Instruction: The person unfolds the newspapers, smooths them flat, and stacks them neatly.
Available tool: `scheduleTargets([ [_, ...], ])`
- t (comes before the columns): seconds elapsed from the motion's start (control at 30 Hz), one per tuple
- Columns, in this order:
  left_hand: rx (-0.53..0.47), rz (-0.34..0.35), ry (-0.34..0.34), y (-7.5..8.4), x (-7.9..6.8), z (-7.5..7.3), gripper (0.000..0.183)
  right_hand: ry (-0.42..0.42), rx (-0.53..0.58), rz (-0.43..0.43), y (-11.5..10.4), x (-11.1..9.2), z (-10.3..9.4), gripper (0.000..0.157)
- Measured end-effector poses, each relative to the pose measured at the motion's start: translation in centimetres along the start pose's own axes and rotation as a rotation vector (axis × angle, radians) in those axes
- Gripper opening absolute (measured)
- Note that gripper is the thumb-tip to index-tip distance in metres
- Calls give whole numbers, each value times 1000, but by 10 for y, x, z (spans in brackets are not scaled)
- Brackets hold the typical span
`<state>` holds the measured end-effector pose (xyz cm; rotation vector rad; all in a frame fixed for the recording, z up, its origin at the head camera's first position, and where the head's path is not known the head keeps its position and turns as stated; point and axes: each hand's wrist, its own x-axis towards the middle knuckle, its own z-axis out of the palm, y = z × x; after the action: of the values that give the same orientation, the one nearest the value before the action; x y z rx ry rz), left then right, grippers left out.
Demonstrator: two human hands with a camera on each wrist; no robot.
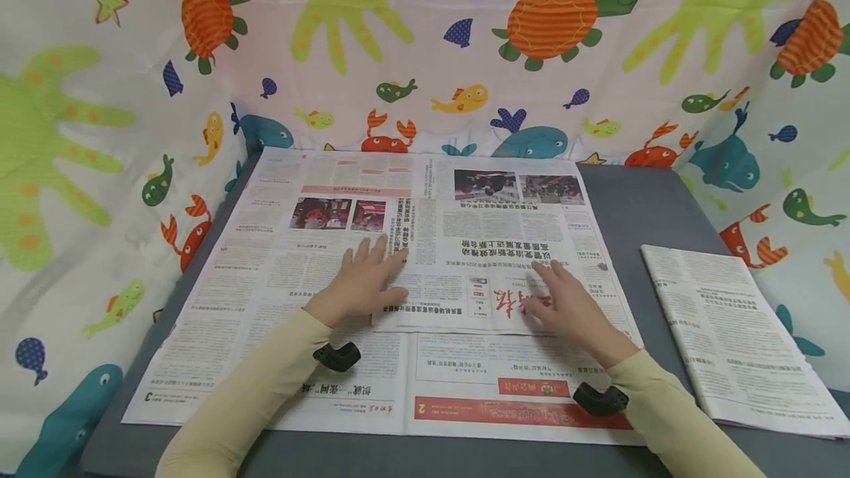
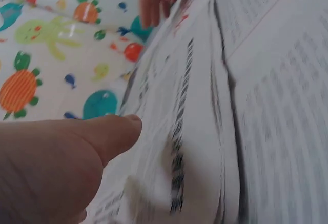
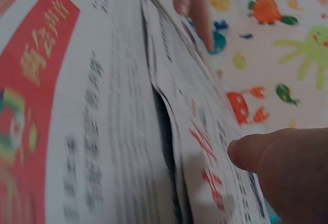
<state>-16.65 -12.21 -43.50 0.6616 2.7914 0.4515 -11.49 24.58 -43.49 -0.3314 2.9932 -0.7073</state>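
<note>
A large newspaper (image 1: 265,360) lies spread over the grey table, with a smaller folded newspaper (image 1: 451,319) on its middle. My left hand (image 1: 361,279), fingers spread, is over the left end of the folded paper. Over its red headline, at the right, my right hand (image 1: 574,308) has its fingers extended forward. Neither hand grips anything. In the left wrist view the thumb (image 2: 118,134) points across the folded paper, whose layered edge stands slightly off the sheet beneath. The right wrist view has the other thumb (image 3: 251,149) beside the red characters.
Another folded stack of newspaper (image 1: 737,338) sits at the table's right side. The grey table (image 1: 637,205) is bordered at the back and sides by a white curtain (image 1: 425,35) printed with sea animals. Black wrist cameras (image 1: 337,357) sit under both wrists.
</note>
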Motion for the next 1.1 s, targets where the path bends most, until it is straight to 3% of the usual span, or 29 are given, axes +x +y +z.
scheduleTargets([
  [0.13, 39, 72, -41, 22, 16, 7, 77, -3, -72, -72, -17, 6, 18, 69],
  [0.3, 88, 75, -74, 35, 25, 19, 79, -5, -135, -138, -32, 11, 36, 67],
  [0.6, 121, 68, -79, 32, 31, 36, 78, -11, -173, -106, -30, 7, 48, 65],
  [1.1, 155, 38, -89, 39, 20, 32, 78, -61, -166, -103, -29, 15, 41, 63],
])
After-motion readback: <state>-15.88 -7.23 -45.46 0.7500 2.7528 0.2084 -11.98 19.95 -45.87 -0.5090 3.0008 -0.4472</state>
